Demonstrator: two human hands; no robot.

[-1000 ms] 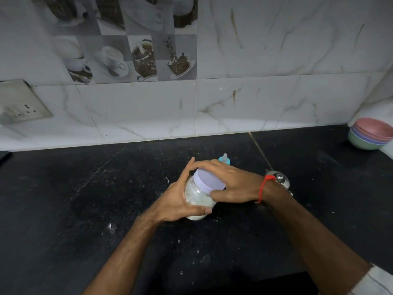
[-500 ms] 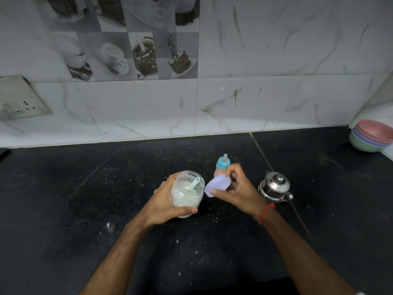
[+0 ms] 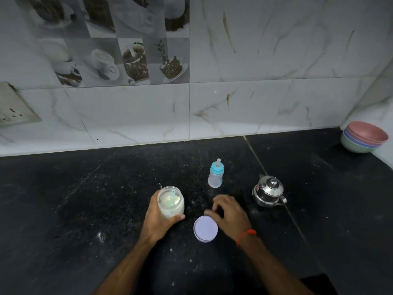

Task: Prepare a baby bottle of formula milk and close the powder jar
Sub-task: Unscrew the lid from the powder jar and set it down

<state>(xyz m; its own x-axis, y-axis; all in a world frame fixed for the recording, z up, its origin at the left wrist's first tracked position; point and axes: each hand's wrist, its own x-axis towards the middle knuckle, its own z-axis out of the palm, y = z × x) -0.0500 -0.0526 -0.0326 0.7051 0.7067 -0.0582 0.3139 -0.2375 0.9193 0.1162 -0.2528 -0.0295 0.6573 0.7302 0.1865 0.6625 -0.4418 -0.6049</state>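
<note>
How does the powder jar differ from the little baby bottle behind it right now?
The powder jar is open, its lilac lid lying flat on the counter; the baby bottle is capped with its blue collar and teat. The jar is wider and holds white powder with a scoop; the bottle is slimmer and looks empty. The left hand grips the jar; nothing touches the bottle. Both stand upright.

A black speckled stone countertop [image 3: 85, 209] dusted with pale specks meets a wall of white marble-veined tiles [image 3: 265, 60]. A band of grey coffee-cup picture tiles [image 3: 127, 50] runs upper left, above a tilted switch-and-socket plate [image 3: 14, 107]. Soft dim light falls evenly.
</note>
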